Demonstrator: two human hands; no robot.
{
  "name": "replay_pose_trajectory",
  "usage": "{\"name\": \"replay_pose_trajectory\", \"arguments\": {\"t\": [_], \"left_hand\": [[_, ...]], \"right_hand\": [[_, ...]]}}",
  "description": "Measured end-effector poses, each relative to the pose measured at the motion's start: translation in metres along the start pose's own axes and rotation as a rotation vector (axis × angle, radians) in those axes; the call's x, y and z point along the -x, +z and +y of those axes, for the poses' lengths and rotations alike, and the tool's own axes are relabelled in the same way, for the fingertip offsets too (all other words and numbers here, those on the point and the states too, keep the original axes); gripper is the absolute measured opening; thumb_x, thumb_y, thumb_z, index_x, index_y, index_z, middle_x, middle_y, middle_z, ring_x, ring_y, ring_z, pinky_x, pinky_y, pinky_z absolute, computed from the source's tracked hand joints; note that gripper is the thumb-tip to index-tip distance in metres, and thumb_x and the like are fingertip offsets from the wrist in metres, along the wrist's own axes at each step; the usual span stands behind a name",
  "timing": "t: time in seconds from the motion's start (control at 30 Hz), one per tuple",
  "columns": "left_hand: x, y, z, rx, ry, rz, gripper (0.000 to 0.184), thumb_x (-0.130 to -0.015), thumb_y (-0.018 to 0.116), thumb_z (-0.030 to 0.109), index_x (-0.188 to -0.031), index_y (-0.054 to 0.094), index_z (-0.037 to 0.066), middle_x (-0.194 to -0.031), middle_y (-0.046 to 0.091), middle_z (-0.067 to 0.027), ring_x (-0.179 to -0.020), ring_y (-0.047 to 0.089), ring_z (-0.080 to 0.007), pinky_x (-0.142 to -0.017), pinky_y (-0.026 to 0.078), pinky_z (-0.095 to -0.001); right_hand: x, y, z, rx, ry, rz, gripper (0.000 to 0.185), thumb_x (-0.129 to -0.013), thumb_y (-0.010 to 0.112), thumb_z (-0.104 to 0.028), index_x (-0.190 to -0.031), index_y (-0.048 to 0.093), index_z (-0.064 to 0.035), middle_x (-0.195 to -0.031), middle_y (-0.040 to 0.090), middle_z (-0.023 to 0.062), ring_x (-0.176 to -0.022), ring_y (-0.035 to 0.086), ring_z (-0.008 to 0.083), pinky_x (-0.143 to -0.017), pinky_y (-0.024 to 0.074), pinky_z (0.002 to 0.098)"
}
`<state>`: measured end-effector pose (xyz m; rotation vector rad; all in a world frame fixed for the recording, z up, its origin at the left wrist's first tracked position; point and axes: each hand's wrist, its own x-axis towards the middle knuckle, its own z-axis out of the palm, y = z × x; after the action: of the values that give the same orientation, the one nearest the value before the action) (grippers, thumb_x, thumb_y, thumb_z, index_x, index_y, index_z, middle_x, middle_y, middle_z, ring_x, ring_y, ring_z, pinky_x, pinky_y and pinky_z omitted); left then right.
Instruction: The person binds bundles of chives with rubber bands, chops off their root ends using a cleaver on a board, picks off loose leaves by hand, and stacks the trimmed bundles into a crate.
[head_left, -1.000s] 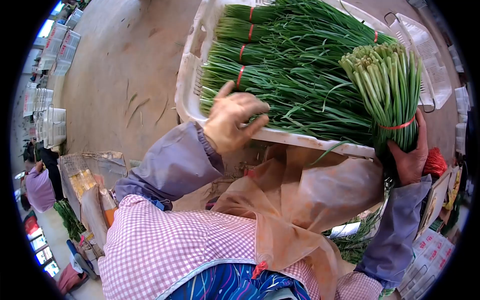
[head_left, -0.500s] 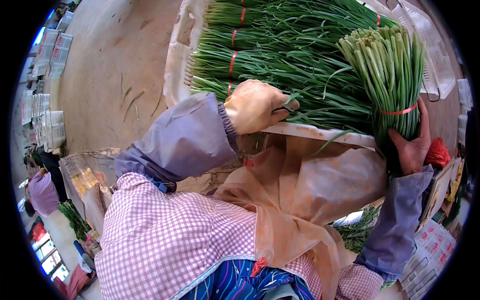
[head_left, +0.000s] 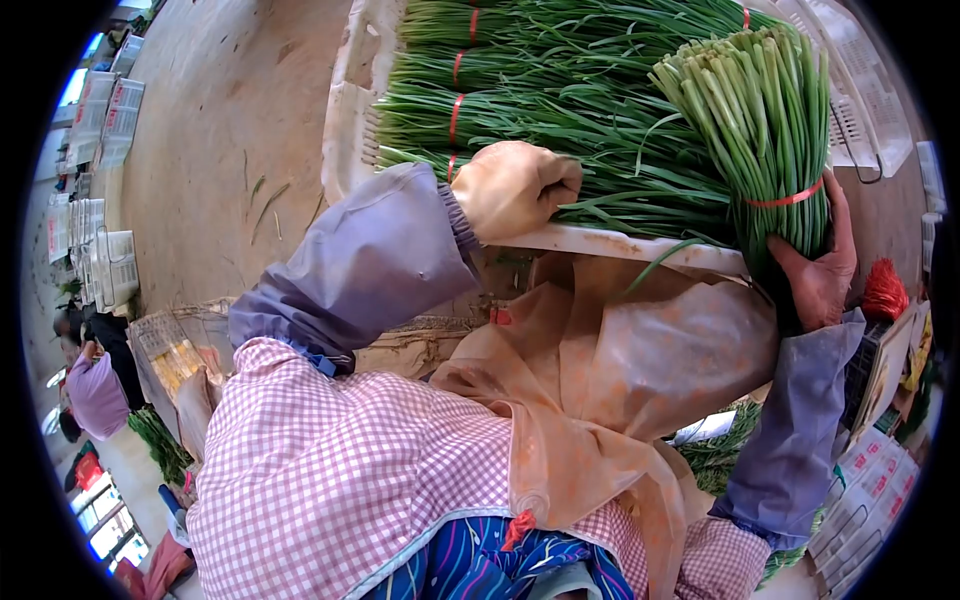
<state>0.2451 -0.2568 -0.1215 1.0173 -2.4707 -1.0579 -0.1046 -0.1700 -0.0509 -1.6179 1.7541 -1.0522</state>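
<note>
My right hand [head_left: 818,262] is wrapped round the lower part of a thick bunch of garlic chives [head_left: 765,140], below its red band. The bunch stands tilted with cut stem ends up, at the right end of a white plastic crate [head_left: 345,130]. My left hand [head_left: 515,190], in a pale tan glove, is closed over the crate's near edge, touching or just above the leaves. Whatever its curled fingers pinch is hidden. More banded garlic chives [head_left: 560,110] lie in rows in the crate, leaves pointing right.
A translucent tan apron [head_left: 690,350] covers my lap below the crate. Stacked white crates [head_left: 105,260] line the far left, near a bending person [head_left: 98,390]. Red netting [head_left: 884,297] and printed cartons [head_left: 865,490] are at the right. Loose leaves [head_left: 265,210] lie on the floor.
The view has shifted slightly, so the crate and bunch appear higher and further left. My left hand's fingers have curled in more, away from a leaf. My right hand keeps its hold.
</note>
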Motion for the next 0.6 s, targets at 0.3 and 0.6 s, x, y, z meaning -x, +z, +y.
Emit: {"name": "replay_pose_trajectory", "arguments": {"t": [0.3,0.6], "left_hand": [[0.001,-0.005,0.012,0.065,-0.103,-0.086,0.021,-0.090,0.069,0.021,-0.108,0.070,0.010,-0.091,0.072,-0.0104,-0.080,0.070,-0.0256,-0.072,0.055,-0.0340],[-0.012,-0.010,0.022,-0.063,-0.159,-0.244,0.025,-0.087,0.069,0.024,-0.109,0.069,0.011,-0.083,0.070,-0.0080,-0.073,0.066,-0.0250,-0.069,0.054,-0.0352]], "right_hand": [[0.001,0.004,0.004,-0.021,-0.028,0.014,0.088,-0.064,0.072,0.012,-0.145,0.044,-0.0081,-0.136,0.055,0.0099,-0.128,0.051,0.0227,-0.111,0.0390,0.0356],[0.002,0.010,0.002,0.125,-0.082,0.017,0.085,-0.063,0.073,0.009,-0.142,0.048,-0.0083,-0.132,0.058,0.0101,-0.125,0.054,0.0235,-0.110,0.0398,0.0365]]}}
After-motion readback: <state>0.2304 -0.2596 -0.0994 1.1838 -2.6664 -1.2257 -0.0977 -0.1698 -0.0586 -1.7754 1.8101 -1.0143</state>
